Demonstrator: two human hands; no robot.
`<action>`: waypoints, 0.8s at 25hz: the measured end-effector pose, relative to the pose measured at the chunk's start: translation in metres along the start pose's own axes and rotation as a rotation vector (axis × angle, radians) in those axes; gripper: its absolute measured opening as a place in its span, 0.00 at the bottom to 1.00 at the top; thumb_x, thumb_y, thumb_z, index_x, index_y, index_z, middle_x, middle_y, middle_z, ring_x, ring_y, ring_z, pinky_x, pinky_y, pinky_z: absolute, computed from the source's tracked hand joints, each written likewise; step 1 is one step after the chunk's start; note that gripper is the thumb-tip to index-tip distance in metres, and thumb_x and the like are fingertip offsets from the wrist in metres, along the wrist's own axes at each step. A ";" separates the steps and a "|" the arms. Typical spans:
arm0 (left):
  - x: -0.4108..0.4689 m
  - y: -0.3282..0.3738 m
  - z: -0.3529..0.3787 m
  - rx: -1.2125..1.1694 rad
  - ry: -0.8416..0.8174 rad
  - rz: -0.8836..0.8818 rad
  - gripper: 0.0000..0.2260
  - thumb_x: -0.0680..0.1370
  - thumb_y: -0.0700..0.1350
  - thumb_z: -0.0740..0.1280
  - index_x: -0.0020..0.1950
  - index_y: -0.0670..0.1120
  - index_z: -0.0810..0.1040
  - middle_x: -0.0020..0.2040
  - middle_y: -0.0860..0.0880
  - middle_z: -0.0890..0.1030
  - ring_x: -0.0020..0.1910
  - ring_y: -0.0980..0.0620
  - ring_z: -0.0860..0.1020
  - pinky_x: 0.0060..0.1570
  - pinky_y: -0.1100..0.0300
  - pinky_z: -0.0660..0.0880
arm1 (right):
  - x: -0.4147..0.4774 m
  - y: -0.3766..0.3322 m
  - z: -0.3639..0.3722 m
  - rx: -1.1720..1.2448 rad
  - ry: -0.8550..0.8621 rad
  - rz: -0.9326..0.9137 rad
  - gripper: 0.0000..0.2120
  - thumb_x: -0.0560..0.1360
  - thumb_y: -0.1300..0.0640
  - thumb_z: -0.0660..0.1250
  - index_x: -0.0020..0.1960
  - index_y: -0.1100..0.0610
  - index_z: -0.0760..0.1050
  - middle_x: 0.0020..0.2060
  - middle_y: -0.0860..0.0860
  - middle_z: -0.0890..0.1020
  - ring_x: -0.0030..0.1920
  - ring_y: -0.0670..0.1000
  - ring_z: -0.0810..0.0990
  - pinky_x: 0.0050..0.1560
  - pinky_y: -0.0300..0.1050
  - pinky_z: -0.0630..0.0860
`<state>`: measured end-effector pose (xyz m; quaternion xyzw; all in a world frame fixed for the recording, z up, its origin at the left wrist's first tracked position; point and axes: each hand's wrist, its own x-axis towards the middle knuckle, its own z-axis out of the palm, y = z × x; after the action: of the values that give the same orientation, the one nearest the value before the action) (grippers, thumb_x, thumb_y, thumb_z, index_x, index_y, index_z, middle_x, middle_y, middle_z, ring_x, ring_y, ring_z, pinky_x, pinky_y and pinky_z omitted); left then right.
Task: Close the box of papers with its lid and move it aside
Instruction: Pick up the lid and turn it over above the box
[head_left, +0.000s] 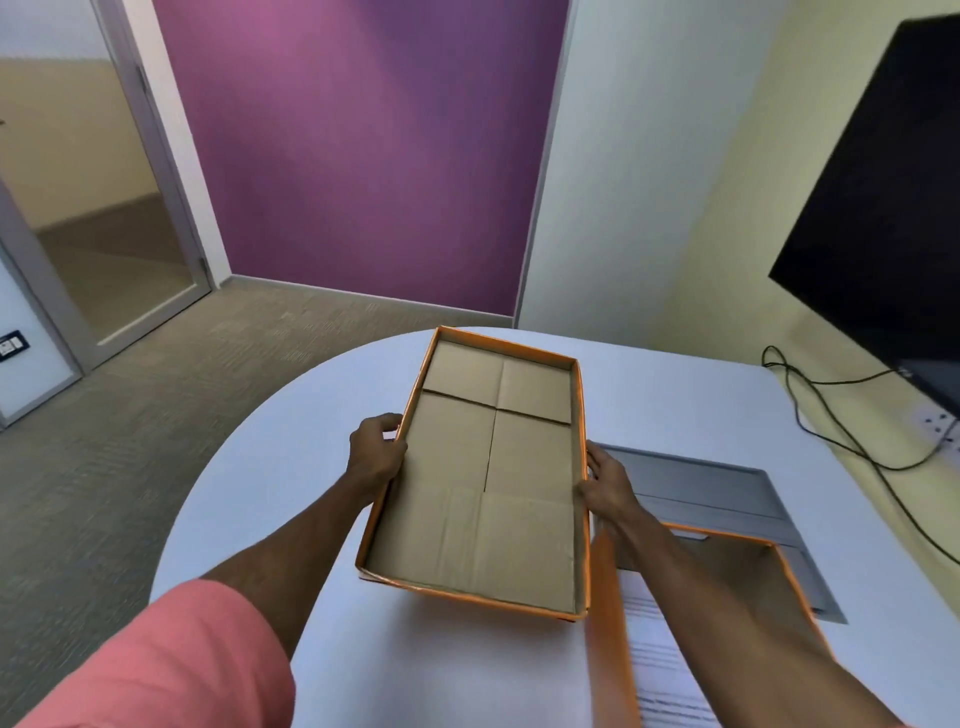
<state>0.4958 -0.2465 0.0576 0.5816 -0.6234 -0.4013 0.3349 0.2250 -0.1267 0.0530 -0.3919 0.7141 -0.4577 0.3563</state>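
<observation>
The orange lid lies upside down at the middle of the white table, its brown cardboard inside facing up. My left hand grips its left rim and my right hand grips its right rim. The orange box stands open at the lower right, with printed white papers inside. My right forearm crosses over the box and hides part of it.
A grey hatch panel is set into the table behind the box. Black cables trail along the right edge under a dark wall screen. Carpet floor and a glass door lie to the left.
</observation>
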 end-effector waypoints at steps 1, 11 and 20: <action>-0.007 0.012 0.007 -0.007 -0.013 0.010 0.17 0.75 0.33 0.64 0.64 0.39 0.77 0.61 0.44 0.80 0.62 0.45 0.77 0.61 0.52 0.75 | -0.005 -0.002 -0.016 0.010 -0.005 0.003 0.31 0.69 0.76 0.68 0.69 0.61 0.69 0.64 0.56 0.76 0.67 0.55 0.72 0.66 0.56 0.73; -0.102 0.142 0.073 0.044 0.000 0.312 0.15 0.74 0.38 0.65 0.60 0.40 0.81 0.56 0.44 0.83 0.53 0.50 0.81 0.57 0.55 0.77 | -0.050 0.045 -0.155 0.263 -0.021 0.119 0.33 0.69 0.81 0.61 0.72 0.63 0.64 0.69 0.61 0.72 0.65 0.61 0.74 0.53 0.53 0.77; -0.156 0.207 0.126 0.002 0.067 0.324 0.13 0.73 0.40 0.69 0.55 0.37 0.83 0.52 0.41 0.84 0.49 0.47 0.83 0.52 0.53 0.81 | -0.067 -0.003 -0.176 -0.154 0.045 -0.034 0.32 0.76 0.46 0.65 0.73 0.63 0.63 0.72 0.59 0.69 0.72 0.58 0.68 0.71 0.53 0.66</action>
<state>0.3052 -0.0769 0.1924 0.4866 -0.6981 -0.3217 0.4151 0.1025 -0.0027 0.1232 -0.4200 0.7483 -0.4159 0.3012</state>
